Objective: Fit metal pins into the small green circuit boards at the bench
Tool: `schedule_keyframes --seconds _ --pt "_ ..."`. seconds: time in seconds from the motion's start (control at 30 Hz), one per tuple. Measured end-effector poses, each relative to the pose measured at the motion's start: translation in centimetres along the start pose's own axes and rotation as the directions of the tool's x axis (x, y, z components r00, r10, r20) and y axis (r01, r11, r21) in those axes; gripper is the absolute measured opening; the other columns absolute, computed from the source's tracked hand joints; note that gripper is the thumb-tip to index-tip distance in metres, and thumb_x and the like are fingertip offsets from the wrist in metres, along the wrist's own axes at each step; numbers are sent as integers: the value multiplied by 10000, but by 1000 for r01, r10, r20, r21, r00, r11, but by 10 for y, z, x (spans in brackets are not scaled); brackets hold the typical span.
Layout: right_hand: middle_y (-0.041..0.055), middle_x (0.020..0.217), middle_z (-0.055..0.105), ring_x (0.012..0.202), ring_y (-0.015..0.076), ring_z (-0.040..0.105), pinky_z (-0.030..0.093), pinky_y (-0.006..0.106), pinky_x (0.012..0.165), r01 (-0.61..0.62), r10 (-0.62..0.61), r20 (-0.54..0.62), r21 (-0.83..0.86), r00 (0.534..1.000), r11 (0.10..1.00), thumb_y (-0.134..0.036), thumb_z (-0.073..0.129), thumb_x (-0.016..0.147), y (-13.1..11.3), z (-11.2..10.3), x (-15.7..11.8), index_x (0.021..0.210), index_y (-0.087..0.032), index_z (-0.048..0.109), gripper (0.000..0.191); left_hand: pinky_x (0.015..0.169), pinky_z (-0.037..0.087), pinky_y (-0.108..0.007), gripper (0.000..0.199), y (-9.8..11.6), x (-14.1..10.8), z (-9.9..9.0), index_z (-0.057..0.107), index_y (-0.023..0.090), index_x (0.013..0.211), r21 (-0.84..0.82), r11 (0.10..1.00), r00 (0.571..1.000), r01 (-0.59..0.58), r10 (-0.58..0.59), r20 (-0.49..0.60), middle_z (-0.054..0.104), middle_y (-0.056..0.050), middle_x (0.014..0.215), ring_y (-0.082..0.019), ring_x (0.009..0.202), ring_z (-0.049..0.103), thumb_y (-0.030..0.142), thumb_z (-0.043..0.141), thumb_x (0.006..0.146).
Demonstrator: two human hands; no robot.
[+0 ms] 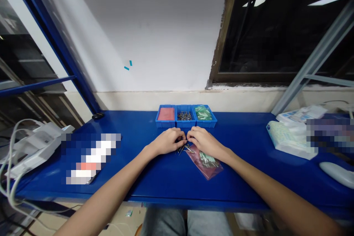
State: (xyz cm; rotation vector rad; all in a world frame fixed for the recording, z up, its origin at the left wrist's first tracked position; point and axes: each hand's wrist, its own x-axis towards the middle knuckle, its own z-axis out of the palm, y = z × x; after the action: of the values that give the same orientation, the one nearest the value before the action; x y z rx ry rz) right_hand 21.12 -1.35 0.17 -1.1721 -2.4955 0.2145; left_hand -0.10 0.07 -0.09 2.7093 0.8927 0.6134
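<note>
My left hand (168,141) and my right hand (206,142) meet near the middle of the table, thumbs and fingers curled into pinches almost touching each other. What sits between the fingertips is too small to make out. Just below them lies a small loose pile of screws (181,150), partly covered by my left hand. A pink plastic bag (207,172) lies flat under my right hand and wrist, with a green packet (207,160) on or inside it. Beyond the hands stand three joined blue bins: one with pink bags (166,114), one with screws (184,115), one with green packets (202,112).
White power strips with cables (41,143) lie at the left, near a blurred-out object (94,158). A pack of wipes (290,140) and a pale rounded object (337,174) rest at the right. A wall rises behind the blue table (132,125).
</note>
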Motion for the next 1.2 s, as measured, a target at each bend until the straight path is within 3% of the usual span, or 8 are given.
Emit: schedule_keyframes --seconds 0.23,0.47,0.57,0.67,0.77,0.87,1.03,1.2 --pt "41 905 630 865 175 577 411 293 792 14 -6 -133 58 991 998 -153 495 981 1 -2 2 902 -181 615 147 760 464 -294 155 0 1 0 638 174 939 22 1000 997 15 -13 -77 671 -50 890 -182 812 608 244 507 984" --pt "48 898 666 872 184 610 417 299 811 -4 17 -163 81 986 997 -188 514 976 -1 -2 3 882 -180 644 160 777 470 -302 173 2 0 -2 631 181 971 -2 999 985 39 -39 -170 668 -56 908 -187 836 616 260 480 1001" --pt "25 806 657 759 160 597 405 273 728 -1 31 -167 175 986 984 -167 521 952 -6 -3 4 817 -176 629 173 758 470 -296 163 6 0 -2 603 184 1008 -40 998 975 49 -56 -213 661 -51 908 -178 807 611 273 466 1006" --pt "-20 650 597 599 128 522 358 249 611 -55 121 -190 321 974 945 -176 534 919 -10 -4 5 731 -178 598 199 682 455 -269 179 10 0 -3 549 182 1125 -101 994 960 48 -73 -269 619 -20 820 -153 707 577 282 460 1007" --pt "-36 602 550 558 117 470 318 241 561 -98 197 -198 424 960 901 -215 543 894 -13 -4 6 695 -179 591 208 667 443 -252 221 12 -1 -4 523 179 1198 -98 995 954 3 -32 -298 594 -4 799 -135 679 551 227 471 988" --pt "-39 603 520 564 115 446 306 239 550 -90 199 -174 488 964 868 -264 539 892 -16 -5 5 685 -179 584 229 702 450 -252 165 12 -2 -5 589 184 1097 -50 998 955 -44 28 -295 606 -18 828 -135 724 554 190 488 967" --pt "-36 604 520 575 120 466 323 241 560 -62 182 -184 518 966 853 -323 537 907 -22 -8 4 673 -180 569 277 693 455 -248 137 11 -3 -6 632 177 1003 -40 998 950 -38 24 -311 614 -24 799 -135 715 554 239 516 966" --pt "6 675 628 655 148 586 421 265 646 -38 199 -223 570 954 821 -369 468 973 -19 -8 5 701 -179 608 360 722 481 -265 140 9 -1 -5 637 176 950 -28 998 928 -58 44 -370 655 -44 861 -146 769 595 241 517 976"
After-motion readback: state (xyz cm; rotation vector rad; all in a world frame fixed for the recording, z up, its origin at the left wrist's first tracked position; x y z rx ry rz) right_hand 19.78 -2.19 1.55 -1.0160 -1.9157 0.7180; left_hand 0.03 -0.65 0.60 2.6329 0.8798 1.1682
